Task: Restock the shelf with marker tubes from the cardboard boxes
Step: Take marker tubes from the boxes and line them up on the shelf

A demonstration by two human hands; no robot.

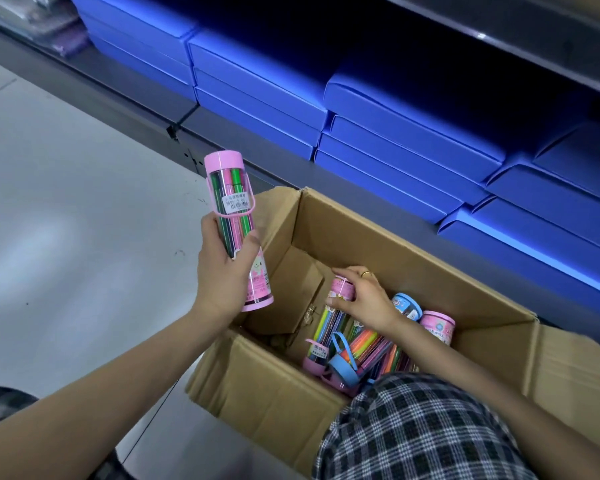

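My left hand point(224, 268) grips a pink-capped clear marker tube point(231, 195) upright, held above the floor just left of the open cardboard box point(378, 237). Inside the box my right hand point(364, 299) curls round the end of a second pink marker tube point(340, 306) that lies tilted on the pile. Several more tubes lie there, among them a blue-capped tube point(407, 306) and a pink one point(439, 327) at the right. My checked knee hides the near part of the pile.
Stacks of flat blue boxes point(395, 126) fill the low shelf behind the carton, under a dark upper shelf point(534, 36). Grey floor tiles point(66, 220) stretch to the left. The carton's flaps stand out at the left and right.
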